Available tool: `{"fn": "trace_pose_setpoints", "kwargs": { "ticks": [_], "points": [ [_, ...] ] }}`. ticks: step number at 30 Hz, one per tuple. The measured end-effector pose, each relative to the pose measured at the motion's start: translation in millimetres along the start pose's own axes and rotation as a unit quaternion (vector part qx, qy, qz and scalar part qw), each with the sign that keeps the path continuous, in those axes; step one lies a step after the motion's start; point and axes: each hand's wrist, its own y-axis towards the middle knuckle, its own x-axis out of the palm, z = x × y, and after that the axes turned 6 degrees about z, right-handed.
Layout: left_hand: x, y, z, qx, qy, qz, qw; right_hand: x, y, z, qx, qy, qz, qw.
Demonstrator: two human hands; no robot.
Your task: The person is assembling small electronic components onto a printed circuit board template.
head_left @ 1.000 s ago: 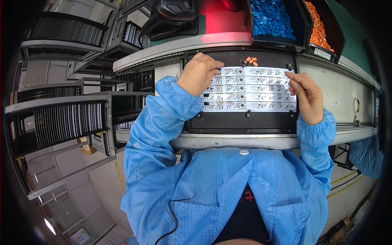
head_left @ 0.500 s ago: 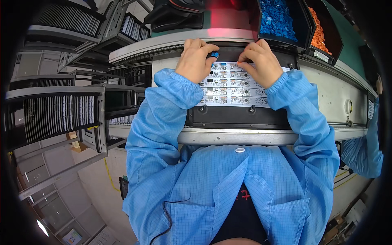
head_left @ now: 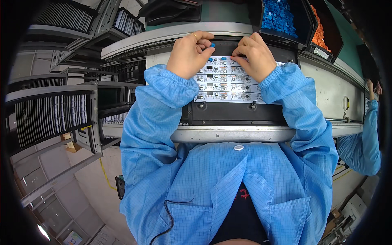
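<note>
A panel of white circuit boards (head_left: 228, 87) in several parallel strips lies in a black carrier (head_left: 228, 114) ahead of me. My left hand (head_left: 189, 55) is closed above its far left corner, with a small blue plastic part (head_left: 212, 45) between thumb and fingers. On the far strip sit a blue part (head_left: 223, 58) and another blue piece (head_left: 210, 59) close to my left thumb. My right hand (head_left: 256, 57) pinches thumb and forefinger together at the far strip, just right of the seated blue part. Whatever those fingertips hold is hidden.
Black bins of blue parts (head_left: 277, 18) and orange parts (head_left: 320, 30) stand at the far right. Metal rails (head_left: 232, 134) border the carrier. Racks of upright boards (head_left: 53, 118) fill the left side. A co-worker's blue sleeve (head_left: 361, 151) shows at right.
My right fingertips have shifted slightly left along the far strip, closer to the seated blue part. My left fingers have curled differently around their blue part. The red glow at the back is gone.
</note>
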Motion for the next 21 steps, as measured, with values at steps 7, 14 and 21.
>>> {"fn": "trace_pose_setpoints", "kwargs": {
  "ticks": [7, 14, 21],
  "points": [
    [-10, -5, 8, -0.176, -0.164, -0.090, 0.966, -1, -1, -3, -0.019, -0.020, 0.017, 0.999],
    [-6, -8, 0, -0.146, -0.245, -0.076, 0.955, -2, -10, 0, -0.084, -0.053, 0.043, 0.994],
    [4, -14, 0, -0.106, -0.121, -0.072, 0.984, -65, -23, 36, 0.107, -0.102, 0.071, 0.987]
  ]
}}
